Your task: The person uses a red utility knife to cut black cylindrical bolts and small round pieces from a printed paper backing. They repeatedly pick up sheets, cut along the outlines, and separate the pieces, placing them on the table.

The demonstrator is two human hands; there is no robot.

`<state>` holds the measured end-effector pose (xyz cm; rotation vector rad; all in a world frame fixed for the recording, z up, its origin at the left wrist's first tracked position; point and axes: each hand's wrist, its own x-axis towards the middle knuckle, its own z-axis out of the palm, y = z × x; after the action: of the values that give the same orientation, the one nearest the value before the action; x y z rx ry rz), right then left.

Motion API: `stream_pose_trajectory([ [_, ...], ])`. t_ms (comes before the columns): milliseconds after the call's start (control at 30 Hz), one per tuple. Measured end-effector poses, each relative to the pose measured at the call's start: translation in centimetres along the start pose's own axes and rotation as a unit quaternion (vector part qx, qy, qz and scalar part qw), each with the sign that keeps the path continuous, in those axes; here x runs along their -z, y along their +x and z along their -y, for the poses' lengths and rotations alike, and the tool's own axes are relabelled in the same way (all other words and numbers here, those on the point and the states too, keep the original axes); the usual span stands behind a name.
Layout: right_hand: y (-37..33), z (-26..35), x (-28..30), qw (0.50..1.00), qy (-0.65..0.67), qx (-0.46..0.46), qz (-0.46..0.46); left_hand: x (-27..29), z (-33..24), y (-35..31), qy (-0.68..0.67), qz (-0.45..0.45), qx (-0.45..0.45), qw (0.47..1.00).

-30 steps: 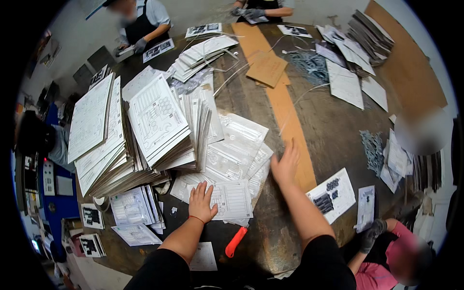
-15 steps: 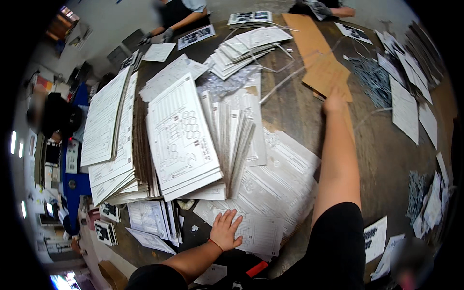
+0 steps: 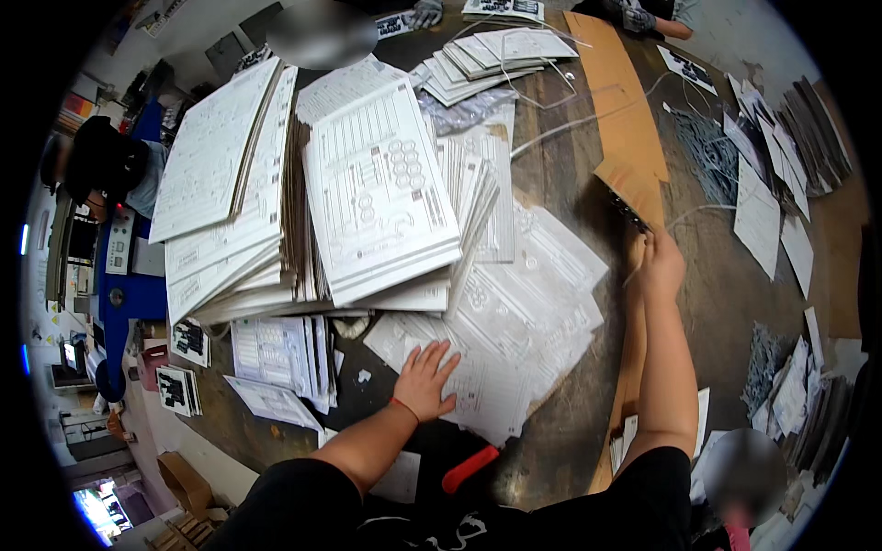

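Observation:
My right hand (image 3: 663, 268) pinches the near corner of a brown cardboard piece (image 3: 628, 188), which is tilted up and shows a dark pattern along its underside. Beneath it runs a long brown cardboard strip (image 3: 620, 101). My left hand (image 3: 424, 384) lies flat with fingers spread on a printed white sheet (image 3: 487, 390), at the near end of a spread of overlapping printed sheets (image 3: 542, 266). Beyond the left hand, a tall stack of printed white boards (image 3: 381, 211) leans beside another stack (image 3: 216, 165).
A red object (image 3: 469, 468) lies at the near table edge. Bundles of grey strips (image 3: 703, 147) and cut boards (image 3: 758, 220) lie on the right. Thin pale straps (image 3: 560, 138) cross the table. Two gloved co-workers' hands (image 3: 426, 13) (image 3: 636, 16) are at the far side.
My right hand has drawn the brown cardboard piece nearer and tipped it up from lying flat. The left hand stays spread on the sheet. The whole view has shifted slightly.

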<state>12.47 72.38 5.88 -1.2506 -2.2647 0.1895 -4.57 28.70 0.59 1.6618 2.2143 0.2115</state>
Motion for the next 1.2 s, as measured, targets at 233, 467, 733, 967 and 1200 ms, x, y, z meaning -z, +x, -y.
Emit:
stream_pose_trajectory([
  [233, -13.5, 5.0, 17.4, 0.897, 0.369, -0.207, -0.125, 0.0, -0.2, -0.2, -0.008, -0.063, -0.014, 0.998],
  [467, -26.3, 9.4, 26.7, 0.867, 0.455, -0.154, 0.132, 0.4, -0.4, -0.4, 0.003, -0.069, -0.009, 0.998],
  [733, -37.7, 19.0, 17.5, 0.775, 0.431, -0.114, 0.447, 3.9, 2.1, -11.9, -0.176, -0.259, 0.127, 0.941],
  [967, -35.1, 21.8, 11.1, 0.888, 0.243, -0.085, 0.380, 1.7, 4.8, -25.1, -0.198, -0.214, 0.250, 0.923],
  [1200, -27.4, 14.0, 6.2, 0.911, 0.232, -0.299, 0.166, 0.5, 3.3, -25.5, -0.215, -0.228, 0.245, 0.918],
])
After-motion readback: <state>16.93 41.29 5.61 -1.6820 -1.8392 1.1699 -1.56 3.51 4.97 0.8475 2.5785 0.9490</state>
